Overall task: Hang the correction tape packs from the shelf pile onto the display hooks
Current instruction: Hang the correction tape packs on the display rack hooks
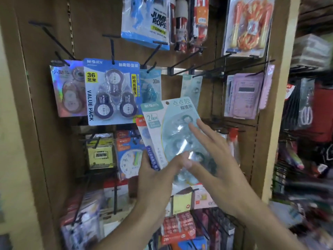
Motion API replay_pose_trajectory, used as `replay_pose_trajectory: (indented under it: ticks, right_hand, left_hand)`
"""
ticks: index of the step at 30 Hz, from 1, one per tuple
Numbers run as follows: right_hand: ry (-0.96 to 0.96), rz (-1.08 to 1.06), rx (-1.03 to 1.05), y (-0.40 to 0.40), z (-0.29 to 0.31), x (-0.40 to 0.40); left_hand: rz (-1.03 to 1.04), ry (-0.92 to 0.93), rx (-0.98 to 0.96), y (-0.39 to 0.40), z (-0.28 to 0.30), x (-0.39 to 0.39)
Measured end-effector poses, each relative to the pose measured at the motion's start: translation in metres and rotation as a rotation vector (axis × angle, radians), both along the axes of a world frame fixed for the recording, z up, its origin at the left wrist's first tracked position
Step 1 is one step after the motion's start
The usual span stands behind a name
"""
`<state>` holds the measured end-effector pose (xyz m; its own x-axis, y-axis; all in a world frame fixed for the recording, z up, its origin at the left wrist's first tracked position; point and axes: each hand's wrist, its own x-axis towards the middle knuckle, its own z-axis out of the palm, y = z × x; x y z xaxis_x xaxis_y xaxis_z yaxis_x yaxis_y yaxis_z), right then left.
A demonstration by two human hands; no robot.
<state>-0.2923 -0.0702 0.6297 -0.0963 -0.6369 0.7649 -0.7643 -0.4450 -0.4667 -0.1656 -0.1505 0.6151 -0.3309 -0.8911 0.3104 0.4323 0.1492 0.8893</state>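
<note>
Nearest me, my left hand grips a fanned bunch of packs by their lower edge, thumb across the front; my right hand lies open, fingers spread flat on the blister of the front pale-blue correction tape pack marked 24M; that pack tilts left, its hang hole just below the empty display hooks and not yet on one; a dark-blue value pack hangs to the left; beside it, a holographic pack.
</note>
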Motion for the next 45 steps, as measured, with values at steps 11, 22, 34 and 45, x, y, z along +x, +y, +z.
replay_pose_trajectory:
  ticks: [11,22,34,45]
  right_hand:
    - [-0.059,-0.201,0.286,0.031,-0.015,-0.005]
    - [-0.382,-0.293,-0.219,-0.028,0.005,-0.052]
    - [-0.163,-0.591,-0.11,-0.096,0.066,-0.119]
    - [-0.096,-0.565,-0.102,-0.096,0.07,-0.123]
  left_hand:
    - [-0.036,-0.002,0.175,0.024,-0.008,-0.024]
    - [0.015,-0.023,0.099,0.024,0.004,-0.015]
    - [0.061,-0.048,-0.073,0.032,0.035,0.029]
    - [0.109,-0.084,-0.028,0.024,0.023,0.036]
